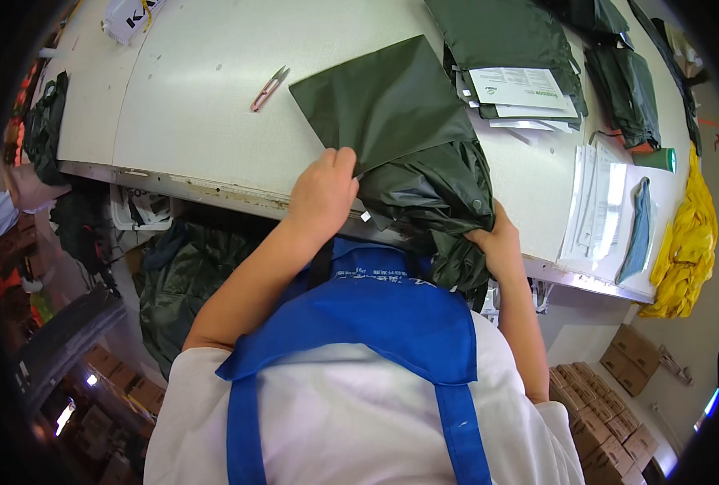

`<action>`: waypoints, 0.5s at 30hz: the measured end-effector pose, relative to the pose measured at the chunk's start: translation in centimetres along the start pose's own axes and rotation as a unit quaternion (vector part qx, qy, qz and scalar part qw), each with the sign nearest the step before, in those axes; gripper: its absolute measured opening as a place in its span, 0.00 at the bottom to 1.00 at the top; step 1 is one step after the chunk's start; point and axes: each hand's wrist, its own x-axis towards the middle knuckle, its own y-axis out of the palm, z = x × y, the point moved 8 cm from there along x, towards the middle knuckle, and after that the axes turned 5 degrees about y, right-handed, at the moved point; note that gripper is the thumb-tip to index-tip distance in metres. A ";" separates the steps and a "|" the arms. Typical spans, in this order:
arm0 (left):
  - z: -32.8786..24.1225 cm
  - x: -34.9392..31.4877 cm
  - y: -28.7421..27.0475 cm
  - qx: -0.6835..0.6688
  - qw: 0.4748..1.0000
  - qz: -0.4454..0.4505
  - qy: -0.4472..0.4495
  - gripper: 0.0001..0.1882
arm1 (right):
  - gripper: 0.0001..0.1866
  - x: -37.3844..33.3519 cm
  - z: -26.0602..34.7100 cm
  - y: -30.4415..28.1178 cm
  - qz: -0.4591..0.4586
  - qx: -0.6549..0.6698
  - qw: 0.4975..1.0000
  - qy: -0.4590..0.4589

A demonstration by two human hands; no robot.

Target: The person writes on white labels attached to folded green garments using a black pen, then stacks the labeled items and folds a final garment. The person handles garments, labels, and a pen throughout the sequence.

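At the table's near edge lies a bunched dark green coated-fabric garment (424, 190) with a round snap on its right side. A flat, squarish dark green fabric piece (383, 101) spreads away from it; whether the two are joined I cannot tell. My left hand (325, 192) is closed on the flat piece's near left edge, fingers curled under. On the right, my right hand (498, 242) grips the bunched garment's side, thumb on top. Part of the garment hangs over the table edge by my blue apron (351, 311). Thread snips (269, 89) with reddish handles lie beyond my left hand.
Folded dark green packs (505, 36) with printed sheets (523, 90) are stacked at the far right. Beyond them are papers in clear sleeves (595, 202), a blue cloth strip (636, 230), a green roll (657, 159) and yellow fabric (689, 234). Cartons (610, 412) stand on the floor.
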 end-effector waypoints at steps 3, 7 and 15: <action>-0.4 -1.4 2.5 -0.044 0.998 0.033 -0.044 0.11 | 0.39 0.1 0.3 0.2 -0.003 -0.020 1.000 0.011; -3.1 -1.7 2.1 -0.112 0.994 0.019 -0.007 0.11 | 0.43 -0.3 1.0 0.5 -0.033 -0.090 0.995 -0.007; -2.6 4.4 1.0 -0.118 0.985 -0.093 0.084 0.09 | 0.46 -1.0 3.9 1.3 0.006 -0.200 0.979 -0.041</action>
